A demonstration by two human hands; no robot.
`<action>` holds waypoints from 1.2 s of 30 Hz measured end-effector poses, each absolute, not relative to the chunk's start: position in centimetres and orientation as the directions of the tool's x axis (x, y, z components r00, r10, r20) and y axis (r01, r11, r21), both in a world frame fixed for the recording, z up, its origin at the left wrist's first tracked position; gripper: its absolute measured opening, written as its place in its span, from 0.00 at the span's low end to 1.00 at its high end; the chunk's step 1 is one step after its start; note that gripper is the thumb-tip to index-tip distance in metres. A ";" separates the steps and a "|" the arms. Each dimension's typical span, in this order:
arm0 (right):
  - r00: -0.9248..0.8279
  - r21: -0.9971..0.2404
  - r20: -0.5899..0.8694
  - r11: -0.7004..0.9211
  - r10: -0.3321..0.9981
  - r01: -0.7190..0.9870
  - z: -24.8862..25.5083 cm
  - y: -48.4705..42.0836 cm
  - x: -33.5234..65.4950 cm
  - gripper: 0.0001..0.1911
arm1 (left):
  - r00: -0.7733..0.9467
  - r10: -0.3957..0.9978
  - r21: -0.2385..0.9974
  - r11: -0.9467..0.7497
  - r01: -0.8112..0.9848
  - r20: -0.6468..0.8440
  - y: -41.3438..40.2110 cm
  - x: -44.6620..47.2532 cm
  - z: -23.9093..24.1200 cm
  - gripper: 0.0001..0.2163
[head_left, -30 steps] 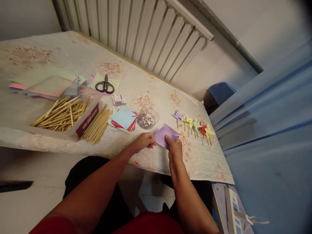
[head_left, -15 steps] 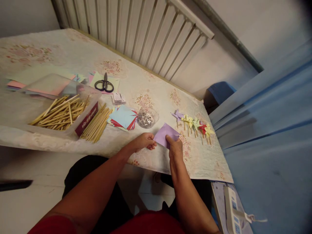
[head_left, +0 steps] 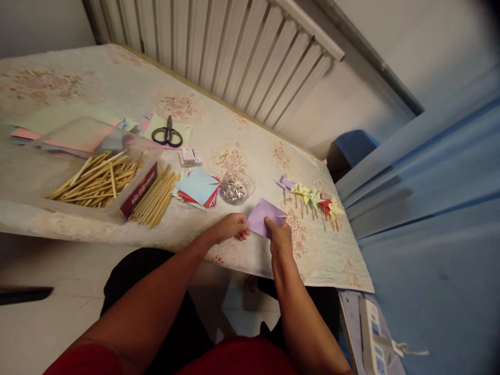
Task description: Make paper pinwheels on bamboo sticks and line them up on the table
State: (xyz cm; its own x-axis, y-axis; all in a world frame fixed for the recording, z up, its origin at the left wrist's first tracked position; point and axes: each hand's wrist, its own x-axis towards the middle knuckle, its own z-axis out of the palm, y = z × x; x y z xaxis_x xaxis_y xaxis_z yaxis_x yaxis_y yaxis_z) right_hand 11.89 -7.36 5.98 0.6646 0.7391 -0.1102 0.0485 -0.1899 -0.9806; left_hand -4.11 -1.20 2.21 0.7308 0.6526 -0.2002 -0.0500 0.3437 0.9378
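A lilac square of paper (head_left: 263, 215) is held just above the table's near edge. My left hand (head_left: 231, 227) pinches its left corner with curled fingers. My right hand (head_left: 280, 238) grips its lower right side, thumb pressed on top. Just beyond the paper sits a clear dish of silver glitter-like bits (head_left: 234, 189). A row of small paper pinwheels on sticks (head_left: 312, 198) lies to the right of my hands.
A stack of coloured paper squares (head_left: 198, 188) and loose wooden sticks (head_left: 155, 198) lie left of the dish. A clear box of sticks (head_left: 97, 177), black scissors (head_left: 167, 134) and a small white box (head_left: 190, 156) sit farther back. A radiator lines the far edge; blue fabric hangs right.
The hands and lilac paper have stayed nearly in place; the right thumb shifted slightly on the sheet. The view drifted a little.
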 end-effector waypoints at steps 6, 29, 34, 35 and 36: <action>0.675 -0.973 -0.131 -0.224 0.726 0.052 5.6 -7.5 12.6 0.16 | 0.800 0.542 0.926 0.374 0.044 -0.257 -1.3 -4.6 2.6 0.08; 0.435 -0.934 -0.255 -0.337 0.863 0.121 3.8 -9.2 10.9 0.15 | 0.426 0.904 0.996 0.057 -0.071 -0.021 -0.2 -4.0 1.8 0.09; 0.443 -0.922 -0.250 -0.352 0.861 0.162 3.9 -9.2 10.9 0.13 | 0.423 0.906 1.000 -0.017 0.023 0.006 -0.2 -4.1 2.2 0.09; 0.445 -0.920 -0.248 -0.354 0.860 0.171 3.9 -9.2 11.0 0.14 | 0.425 0.905 0.999 -0.022 0.029 0.008 -0.2 -4.1 2.2 0.09; 0.448 -0.917 -0.247 -0.356 0.859 0.179 3.8 -9.2 11.1 0.14 | 0.428 0.904 0.999 -0.025 0.032 0.009 -0.2 -4.1 2.2 0.10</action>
